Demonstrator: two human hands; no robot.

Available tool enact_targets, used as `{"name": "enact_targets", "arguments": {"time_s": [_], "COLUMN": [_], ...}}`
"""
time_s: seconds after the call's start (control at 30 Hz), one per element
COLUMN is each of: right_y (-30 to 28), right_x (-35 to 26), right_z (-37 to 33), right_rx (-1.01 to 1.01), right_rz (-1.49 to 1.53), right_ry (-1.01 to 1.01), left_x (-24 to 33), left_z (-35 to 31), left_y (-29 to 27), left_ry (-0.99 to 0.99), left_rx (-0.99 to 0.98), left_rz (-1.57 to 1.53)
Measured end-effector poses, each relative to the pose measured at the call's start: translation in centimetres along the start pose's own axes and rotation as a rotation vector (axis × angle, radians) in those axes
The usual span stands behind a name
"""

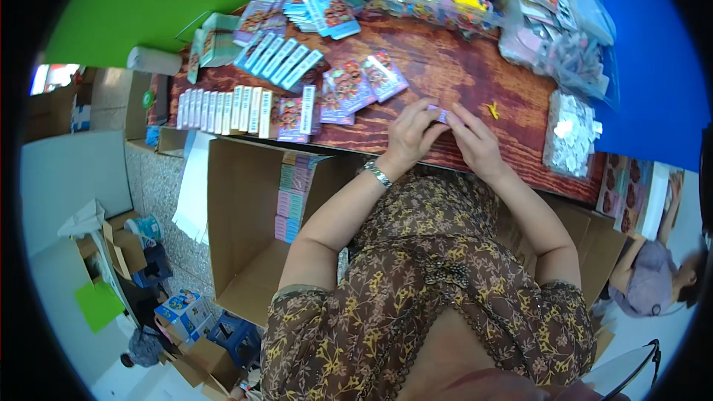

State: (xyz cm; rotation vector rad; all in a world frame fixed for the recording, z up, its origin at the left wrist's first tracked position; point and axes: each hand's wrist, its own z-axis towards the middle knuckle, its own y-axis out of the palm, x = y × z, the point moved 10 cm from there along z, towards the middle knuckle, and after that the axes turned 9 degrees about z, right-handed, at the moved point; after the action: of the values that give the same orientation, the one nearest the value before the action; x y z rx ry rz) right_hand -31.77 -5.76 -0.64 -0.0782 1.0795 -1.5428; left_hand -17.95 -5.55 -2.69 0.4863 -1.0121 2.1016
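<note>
My left hand (408,134) and my right hand (477,141) meet over the table's near edge, their fingers closed on a small purple packet (439,113). Most of that packet is hidden by the fingers, so I cannot tell whether it is a box or a folded card. Just right of my right hand lies a small yellow toy piece (493,110). Left of my left hand, flat purple printed boxes (385,76) overlap one another. A row of slim boxes (223,110) stands on edge farther left, with blue-edged boxes (278,59) behind it.
A clear bin of colourful small toys (423,9) stands at the back, beside a bin of packets (553,37). At the right sits a clear tray of silvery packets (570,134). Below the table's left edge is an open cardboard box (245,208) holding stacked small boxes.
</note>
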Motion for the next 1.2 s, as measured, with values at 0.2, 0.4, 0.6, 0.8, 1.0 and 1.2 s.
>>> {"name": "enact_targets", "arguments": {"time_s": [0.2, 0.4, 0.6, 0.8, 1.0, 1.2], "right_y": [1.0, 10.4, 14.3, 14.1, 12.7, 7.7], "right_x": [6.8, 12.1, 12.0, 11.6, 11.8, 12.3], "right_z": [3.3, 9.8, 12.1, 11.4, 8.5, 8.5], "right_rx": [0.035, -0.303, -0.375, -0.193, -0.118, 0.001], "right_rz": [0.633, 0.966, 0.445, 0.418, 1.032, 1.425], "right_ry": [0.556, 0.807, 0.623, 0.625, 0.988, 0.958], "left_x": [0.3, -3.1, -6.6, -7.3, -6.8, -7.3], "left_z": [0.7, 0.1, -0.8, -1.5, -0.8, 0.0], "left_y": [-2.7, -9.8, -8.8, -7.9, -8.7, -7.5], "left_ry": [-0.137, -0.276, -0.397, -0.345, -0.384, -0.384], "left_rx": [-0.017, 0.169, 0.019, 0.014, 0.069, -0.004], "left_rz": [0.072, 0.399, 0.531, 0.508, 0.318, 0.344]}}
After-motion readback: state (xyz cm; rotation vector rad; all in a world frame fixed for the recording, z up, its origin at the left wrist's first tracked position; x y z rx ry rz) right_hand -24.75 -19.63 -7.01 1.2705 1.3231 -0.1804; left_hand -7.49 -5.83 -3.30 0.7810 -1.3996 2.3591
